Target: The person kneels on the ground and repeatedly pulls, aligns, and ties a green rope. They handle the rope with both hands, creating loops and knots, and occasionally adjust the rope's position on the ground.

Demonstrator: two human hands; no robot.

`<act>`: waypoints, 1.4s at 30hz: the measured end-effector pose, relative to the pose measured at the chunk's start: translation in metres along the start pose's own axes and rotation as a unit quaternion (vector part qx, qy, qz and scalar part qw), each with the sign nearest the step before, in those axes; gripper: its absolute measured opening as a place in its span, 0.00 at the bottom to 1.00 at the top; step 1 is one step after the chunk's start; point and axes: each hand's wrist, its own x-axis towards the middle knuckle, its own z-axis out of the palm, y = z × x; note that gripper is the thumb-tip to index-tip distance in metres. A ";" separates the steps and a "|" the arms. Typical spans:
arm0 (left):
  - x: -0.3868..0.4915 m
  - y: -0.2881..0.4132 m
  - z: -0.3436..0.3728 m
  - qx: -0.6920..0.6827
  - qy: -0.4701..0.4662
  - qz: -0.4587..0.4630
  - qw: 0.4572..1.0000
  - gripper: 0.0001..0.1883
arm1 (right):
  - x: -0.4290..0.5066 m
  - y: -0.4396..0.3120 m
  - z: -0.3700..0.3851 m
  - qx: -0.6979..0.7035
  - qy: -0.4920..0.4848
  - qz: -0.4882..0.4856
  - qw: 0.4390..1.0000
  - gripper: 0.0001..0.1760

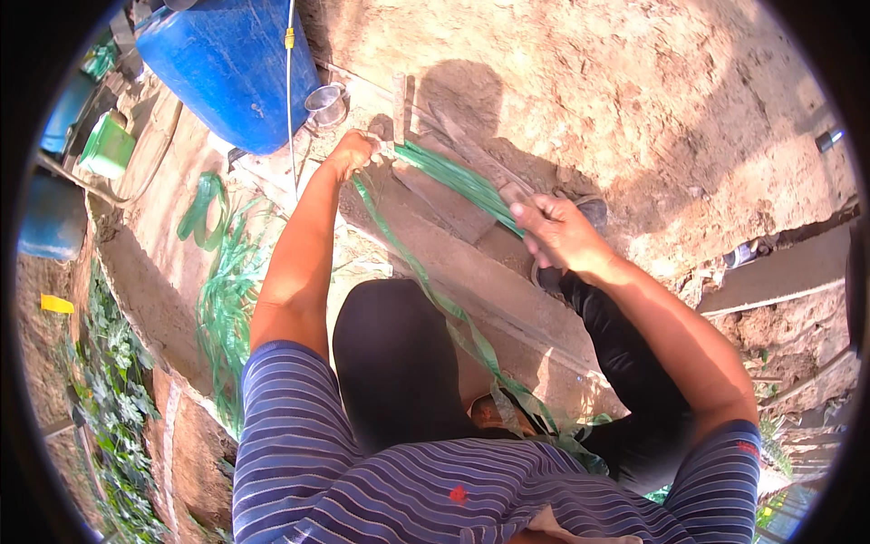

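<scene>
My left hand is closed around green plastic strapping close to a short upright peg. From that hand a long loose strap trails down past my knee towards my lap. A bundle of green straps stretches from the peg towards my other hand, lying above a board. In my right hand is the handle of a long knife, whose blade points up and left, alongside the bundle. The bundle's far end is hidden by my right hand.
A blue plastic barrel stands at upper left, with a metal cup beside it. Loose green strips are heaped left of my arm. A green container and leafy plants are farther left. A can lies at right.
</scene>
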 end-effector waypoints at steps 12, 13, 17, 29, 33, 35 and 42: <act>-0.009 -0.004 -0.013 -0.250 -0.094 -0.046 0.962 0.06 | 0.134 0.089 0.085 -0.109 0.107 -0.104 0.983 0.15; -0.010 -0.006 -0.015 -0.268 -0.102 -0.052 0.957 0.06 | 0.135 0.094 0.087 -0.076 0.109 -0.093 0.987 0.15; -0.012 -0.016 -0.029 -0.216 -0.111 -0.068 0.968 0.06 | 0.129 0.101 0.090 -0.020 0.091 -0.079 0.992 0.15; -0.012 -0.028 -0.040 -0.122 0.163 0.018 0.979 0.08 | 0.148 0.101 0.082 -0.122 0.158 -0.283 0.938 0.16; -0.014 -0.030 -0.038 -0.198 0.253 -0.011 0.947 0.08 | 0.159 0.103 0.080 -0.031 0.057 -0.183 0.981 0.20; -0.020 -0.027 -0.035 -0.173 0.153 0.002 0.973 0.08 | 0.161 0.104 0.077 -0.032 0.058 -0.188 0.980 0.22; -0.030 -0.003 -0.036 0.188 -0.163 0.069 0.966 0.15 | 0.180 0.107 0.065 -0.115 0.112 -0.231 0.960 0.22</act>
